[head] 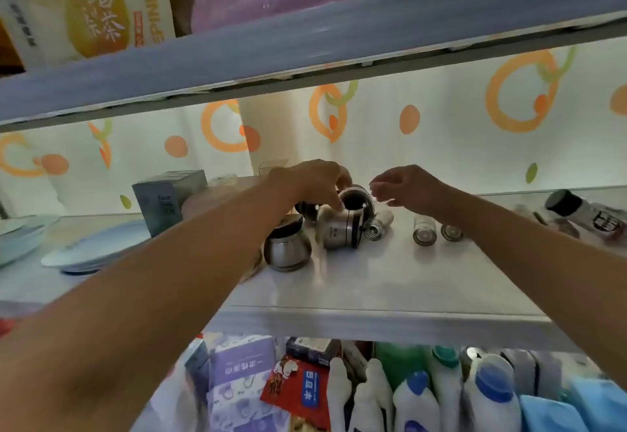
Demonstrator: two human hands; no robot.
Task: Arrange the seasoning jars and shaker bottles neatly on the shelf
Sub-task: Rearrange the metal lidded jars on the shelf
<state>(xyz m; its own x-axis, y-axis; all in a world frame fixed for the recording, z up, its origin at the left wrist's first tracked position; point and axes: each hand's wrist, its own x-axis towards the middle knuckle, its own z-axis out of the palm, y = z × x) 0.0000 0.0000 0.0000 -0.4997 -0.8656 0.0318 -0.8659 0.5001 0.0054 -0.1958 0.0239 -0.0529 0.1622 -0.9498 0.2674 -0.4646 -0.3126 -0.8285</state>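
Head view, single frame.

- Middle shelf [390,282]: white surface, bare towards the front. The seasoning items are clustered at its centre, towards the back.
- Left hand [315,183]: reaches in from lower left. The fingers are curled over the top of the tilted steel jar [339,229] and the thumb presses its upper rim. The jar leans, with its round dark opening turned towards the camera.
- Right hand [412,190]: hovers just right of that jar, palm down, fingers loosely curved. The thumb and forefinger are close together beside a clear, blurred sliver. Cannot tell whether it has hold of anything.
- Squat steel jar [287,250]: upright, dark lid, just left of and in front of the tilted jar, partly behind the left forearm.
- Dark jar [305,209]: behind these two, mostly hidden.
- Small steel shaker [378,226]: lies on its side, touching or nearly touching the tilted jar's right flank.
- Glass shaker [424,233] and second glass shaker [452,232]: side by side under the right wrist, apart from the cluster. Orientation unclear.
- Black-capped bottle [576,209]: far right, tipped over.
- Also on this shelf: grey box [166,200] and a stack of pale plates [95,250] at left.
- Behind the shelf: patterned curtain [441,132].
- Shelf below: detergent bottles [488,394], purple box [241,380], red packet [298,394].
- Shelf above: tea carton [95,7].
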